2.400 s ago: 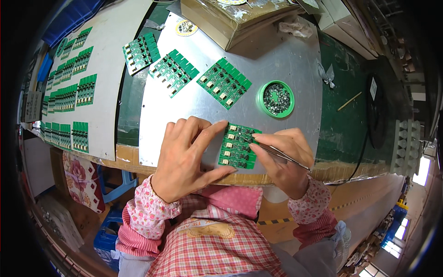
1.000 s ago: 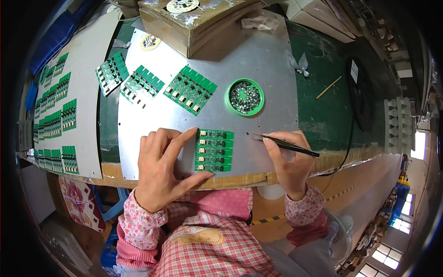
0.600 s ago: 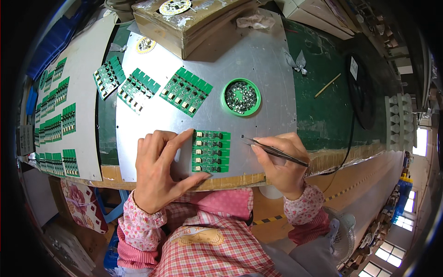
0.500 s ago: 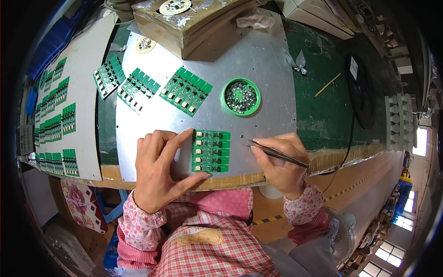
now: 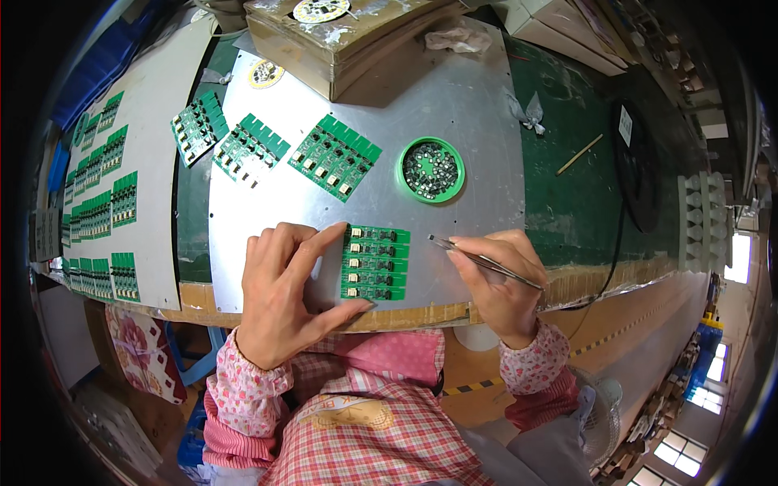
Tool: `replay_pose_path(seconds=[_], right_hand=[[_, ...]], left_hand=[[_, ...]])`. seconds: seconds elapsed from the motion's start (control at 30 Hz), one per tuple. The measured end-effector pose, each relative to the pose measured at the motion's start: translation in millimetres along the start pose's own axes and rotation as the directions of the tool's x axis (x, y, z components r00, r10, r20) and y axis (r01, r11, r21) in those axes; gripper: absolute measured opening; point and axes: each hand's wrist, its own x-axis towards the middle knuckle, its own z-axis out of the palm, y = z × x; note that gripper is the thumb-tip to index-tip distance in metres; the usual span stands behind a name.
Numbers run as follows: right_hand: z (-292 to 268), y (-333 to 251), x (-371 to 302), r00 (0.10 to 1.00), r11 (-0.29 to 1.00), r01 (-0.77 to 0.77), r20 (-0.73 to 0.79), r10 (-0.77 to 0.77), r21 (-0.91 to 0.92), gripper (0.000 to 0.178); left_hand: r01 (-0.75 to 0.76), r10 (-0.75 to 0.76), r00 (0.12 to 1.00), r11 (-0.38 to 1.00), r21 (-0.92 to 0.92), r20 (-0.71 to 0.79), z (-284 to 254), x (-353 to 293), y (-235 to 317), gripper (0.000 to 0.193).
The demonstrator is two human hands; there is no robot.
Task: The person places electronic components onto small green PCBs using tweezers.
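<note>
My left hand (image 5: 282,287) spans the left side of a green circuit board panel (image 5: 376,263), index fingertip at its upper left corner and thumb at the lower left. The panel lies flat near the front of a metal sheet, with rows of black and pale components on it. My right hand (image 5: 506,279) is closed around dark tweezers (image 5: 498,267), just right of the panel. A tiny dark piece (image 5: 431,237) shows at the tweezer tips, apart from the panel; its kind is too small to tell. Behind stands a round green dish (image 5: 460,170) of small dark components.
More circuit board panels (image 5: 335,158) lie at the back left of the metal sheet (image 5: 486,121). Several rows of panels cover a pale board (image 5: 154,243) at far left. A cardboard box (image 5: 332,53) stands at the back. Right, a thin stick (image 5: 579,154) and black reel (image 5: 636,162) rest on green.
The whole view has shifted slightly, with things at the back appearing a little further right. Both hands keep their grips, and the tweezer tips stay right of the panel.
</note>
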Motion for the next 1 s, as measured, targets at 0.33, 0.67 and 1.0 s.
replay_pose_path(seconds=[0.33, 0.67, 1.0], right_hand=[[3.1, -20.5, 14.7, 0.996, 0.980, 0.073, 0.039, -0.082, 0.183, 0.026], [23.5, -24.8, 22.5, 0.966, 0.959, 0.162, 0.161, -0.202, 0.233, 0.024], [25.5, -21.5, 22.7, 0.955, 0.956, 0.183, 0.188, -0.228, 0.229, 0.024]], left_hand=[[-0.022, 0.022, 1.000, 0.999, -0.028, 0.021, -4.3, 2.0, -2.5, 0.081], [-0.023, 0.024, 0.999, 0.999, -0.041, 0.027, -3.1, 0.1, -4.4, 0.078], [-0.017, 0.017, 1.000, 0.999, -0.033, 0.004, -0.4, 0.1, -5.3, 0.081]])
